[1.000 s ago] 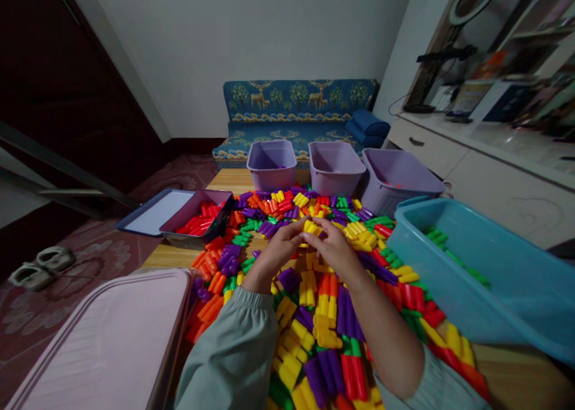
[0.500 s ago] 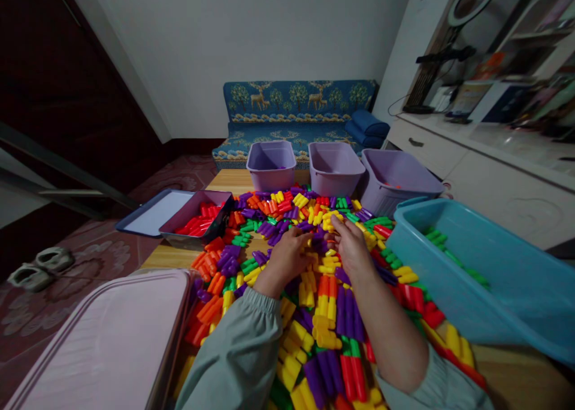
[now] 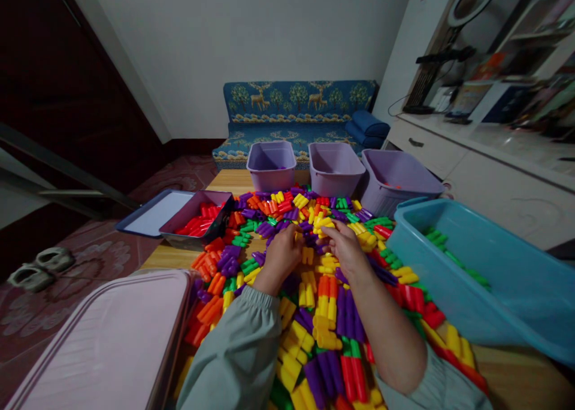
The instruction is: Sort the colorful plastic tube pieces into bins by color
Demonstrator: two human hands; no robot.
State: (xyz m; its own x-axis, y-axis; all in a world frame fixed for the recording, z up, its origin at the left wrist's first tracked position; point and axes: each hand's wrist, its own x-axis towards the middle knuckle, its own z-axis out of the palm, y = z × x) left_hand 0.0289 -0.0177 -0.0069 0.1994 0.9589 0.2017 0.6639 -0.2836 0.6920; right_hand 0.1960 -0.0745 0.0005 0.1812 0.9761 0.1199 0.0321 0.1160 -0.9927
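Observation:
Both my hands are over a wide spread of plastic toy blocks shaped like joined tubes, in yellow, purple, red, orange and green. My right hand (image 3: 347, 249) pinches a yellow block (image 3: 322, 223) between thumb and fingers, above the middle of the spread. My left hand (image 3: 283, 255) is just to the left of it, back turned to me, fingers curled inward. A bit of yellow shows at its fingertips, but what they hold is mostly hidden. Below the hands lie yellow blocks (image 3: 308, 289) and a purple block (image 3: 348, 312).
Three lilac bins (image 3: 336, 179) line the far table edge. At right stands a turquoise tub (image 3: 453, 290) with green blocks inside. A box (image 3: 197, 240) of red blocks sits at left, near a pale pink lid (image 3: 108, 332). Behind is a blue patterned sofa (image 3: 287, 108).
My right hand has shifted slightly left and down with the yellow block. My left hand has drawn a little left, its fingers more curled. The bins and tub have not moved.

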